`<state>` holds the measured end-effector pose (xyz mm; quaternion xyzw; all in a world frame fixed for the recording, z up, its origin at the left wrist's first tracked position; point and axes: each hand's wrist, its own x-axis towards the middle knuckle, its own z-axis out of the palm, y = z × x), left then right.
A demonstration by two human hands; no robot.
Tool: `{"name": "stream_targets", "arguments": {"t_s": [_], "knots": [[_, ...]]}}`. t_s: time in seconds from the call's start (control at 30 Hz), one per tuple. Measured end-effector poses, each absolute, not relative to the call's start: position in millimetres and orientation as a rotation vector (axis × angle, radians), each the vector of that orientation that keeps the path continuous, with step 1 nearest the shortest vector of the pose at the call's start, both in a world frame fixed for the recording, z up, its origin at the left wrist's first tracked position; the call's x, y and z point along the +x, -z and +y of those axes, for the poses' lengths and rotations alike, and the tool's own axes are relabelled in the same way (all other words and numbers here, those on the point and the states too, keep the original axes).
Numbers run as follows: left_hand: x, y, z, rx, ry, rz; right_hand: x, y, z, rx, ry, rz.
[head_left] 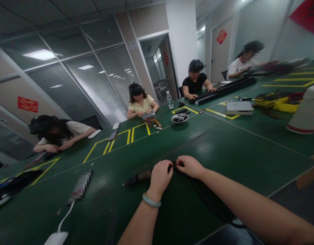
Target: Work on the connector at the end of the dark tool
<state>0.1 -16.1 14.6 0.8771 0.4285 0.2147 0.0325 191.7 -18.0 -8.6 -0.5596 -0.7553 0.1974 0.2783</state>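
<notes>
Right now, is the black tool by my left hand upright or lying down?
Lying down: the tool stretches lengthwise along the green table, its tip pointing away from your left hand.

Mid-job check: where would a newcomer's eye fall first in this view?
Probably on the left hand and right hand, close together near the centre, with a dark tool showing to the left and a pale green bracelet on the left wrist. Beyond them, bright yellow tape marks the green table, and a metal bowl stands on it past the hands.
</notes>
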Motion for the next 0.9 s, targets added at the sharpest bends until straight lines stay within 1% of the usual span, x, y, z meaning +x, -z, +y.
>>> {"name": "stream_targets", "arguments": {"t_s": [0.3, 0.63, 0.9], "knots": [[1, -20, -12, 2.638, -0.607, 1.336, 192, 5, -16, -1.529, -0.581, -1.982], [1, -18, -2, 2.571, -0.566, 1.336, 200, -1, -10, -1.431, -0.798, -1.977], [1, -15, 2, 2.583, -0.528, 1.366, 202, -1, -9, -1.485, -0.882, -1.961]]}}
